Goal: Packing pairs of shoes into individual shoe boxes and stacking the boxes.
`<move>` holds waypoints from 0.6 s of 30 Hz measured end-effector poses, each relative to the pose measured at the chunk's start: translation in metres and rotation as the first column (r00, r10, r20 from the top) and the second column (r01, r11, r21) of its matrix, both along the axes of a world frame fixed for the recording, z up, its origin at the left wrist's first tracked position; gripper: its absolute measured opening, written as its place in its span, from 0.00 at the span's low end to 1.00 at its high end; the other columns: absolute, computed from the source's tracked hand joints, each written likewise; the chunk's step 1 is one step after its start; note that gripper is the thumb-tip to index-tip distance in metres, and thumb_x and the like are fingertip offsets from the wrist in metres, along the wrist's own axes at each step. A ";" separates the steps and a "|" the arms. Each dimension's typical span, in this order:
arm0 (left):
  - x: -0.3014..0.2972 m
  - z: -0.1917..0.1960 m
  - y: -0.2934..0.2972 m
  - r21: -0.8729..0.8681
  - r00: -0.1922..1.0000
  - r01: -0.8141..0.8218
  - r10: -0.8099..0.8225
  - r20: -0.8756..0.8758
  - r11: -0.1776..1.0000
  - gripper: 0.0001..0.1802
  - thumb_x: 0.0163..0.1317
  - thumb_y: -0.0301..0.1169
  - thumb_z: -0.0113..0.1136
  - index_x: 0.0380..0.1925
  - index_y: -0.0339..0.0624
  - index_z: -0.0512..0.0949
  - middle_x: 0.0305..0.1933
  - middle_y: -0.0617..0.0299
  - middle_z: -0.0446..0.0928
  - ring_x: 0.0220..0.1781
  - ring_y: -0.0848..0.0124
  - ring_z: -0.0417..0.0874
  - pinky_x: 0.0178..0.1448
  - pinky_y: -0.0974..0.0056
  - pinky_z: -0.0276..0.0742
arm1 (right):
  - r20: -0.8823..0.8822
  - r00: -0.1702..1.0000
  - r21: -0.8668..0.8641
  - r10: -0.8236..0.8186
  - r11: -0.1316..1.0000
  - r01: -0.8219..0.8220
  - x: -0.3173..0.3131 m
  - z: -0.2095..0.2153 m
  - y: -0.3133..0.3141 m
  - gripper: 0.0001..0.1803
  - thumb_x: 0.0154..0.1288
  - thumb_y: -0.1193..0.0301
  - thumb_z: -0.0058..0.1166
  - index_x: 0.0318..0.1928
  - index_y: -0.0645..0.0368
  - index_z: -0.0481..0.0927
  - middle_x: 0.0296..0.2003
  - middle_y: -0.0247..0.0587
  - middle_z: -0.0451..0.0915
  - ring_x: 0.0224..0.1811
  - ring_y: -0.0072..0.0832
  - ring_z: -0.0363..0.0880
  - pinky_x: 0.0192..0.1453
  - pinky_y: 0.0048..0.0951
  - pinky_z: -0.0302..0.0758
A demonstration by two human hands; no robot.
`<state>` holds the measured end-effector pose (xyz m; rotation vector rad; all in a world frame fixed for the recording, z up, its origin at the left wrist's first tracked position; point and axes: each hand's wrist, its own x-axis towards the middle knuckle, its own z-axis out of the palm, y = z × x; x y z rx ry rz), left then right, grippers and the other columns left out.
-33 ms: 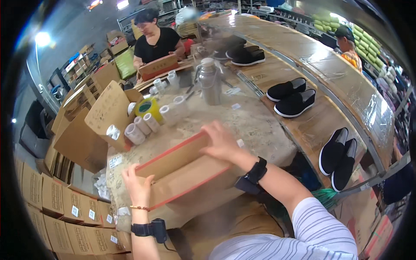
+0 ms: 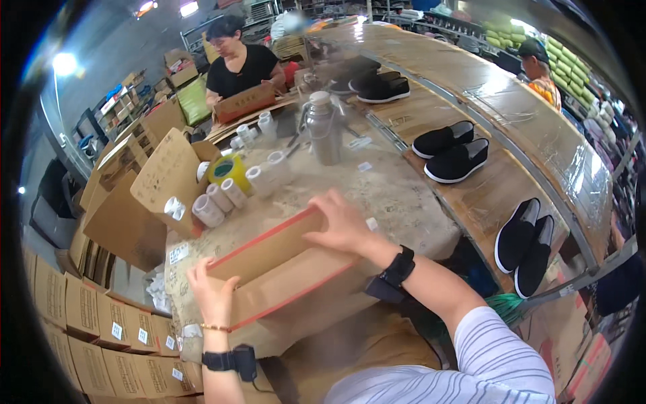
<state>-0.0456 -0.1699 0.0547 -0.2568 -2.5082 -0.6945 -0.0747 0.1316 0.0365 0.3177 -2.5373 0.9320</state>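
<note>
The left hand grips the near-left end of a flat cardboard box with red edges, its fingers wrapped over the end panel and clamped on the cardboard. The right hand lies on the far-right end of the same box, its fingers spread apart and pressed over the upper edge, holding it from that side. The box lies slantwise at the near edge of the tabletop, its long side running from the near-left corner up toward the middle, one long wall standing up and the other panel lying flatter toward the person. Each wrist carries a black band.

Just beyond the box, toward the left edge of the tabletop, lie several white rolls close together, with a yellow roll of tape behind them. A metal jug stands upright near the far middle of the tabletop. To the right, on a long wooden bench covered with clear film, stand pairs of black slip-on shoes with white soles, well apart from the box. At the far edge another person in a black top holds a second cardboard box. Stacks of folded cardboard stand on the left, beside the tabletop.
</note>
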 end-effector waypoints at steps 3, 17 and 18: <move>0.007 0.003 -0.004 0.223 0.979 -0.020 0.065 -0.194 0.975 0.26 0.47 0.25 0.70 0.47 0.39 0.72 0.42 0.57 0.70 0.47 0.62 0.72 0.55 0.60 0.68 | -0.101 0.987 -0.410 0.122 0.899 -0.154 -0.012 -0.013 0.024 0.24 0.56 0.57 0.63 0.51 0.53 0.75 0.46 0.43 0.71 0.44 0.40 0.76 0.48 0.36 0.74; 0.010 -0.018 0.046 -0.452 0.971 0.030 0.081 0.225 0.891 0.34 0.55 0.40 0.59 0.64 0.53 0.66 0.68 0.47 0.59 0.71 0.49 0.56 0.72 0.42 0.45 | -0.079 0.388 0.182 -0.918 0.370 0.911 -0.066 -0.049 0.325 0.41 0.51 0.48 0.62 0.64 0.45 0.63 0.53 0.53 0.69 0.55 0.56 0.67 0.54 0.55 0.66; 0.009 -0.018 0.047 -0.447 0.972 0.024 0.084 0.220 0.894 0.34 0.54 0.40 0.60 0.63 0.52 0.66 0.68 0.48 0.60 0.70 0.50 0.57 0.72 0.43 0.45 | 0.091 0.446 0.102 -0.890 0.454 0.885 -0.063 -0.057 0.348 0.50 0.46 0.47 0.67 0.68 0.46 0.57 0.58 0.57 0.67 0.60 0.58 0.65 0.60 0.52 0.64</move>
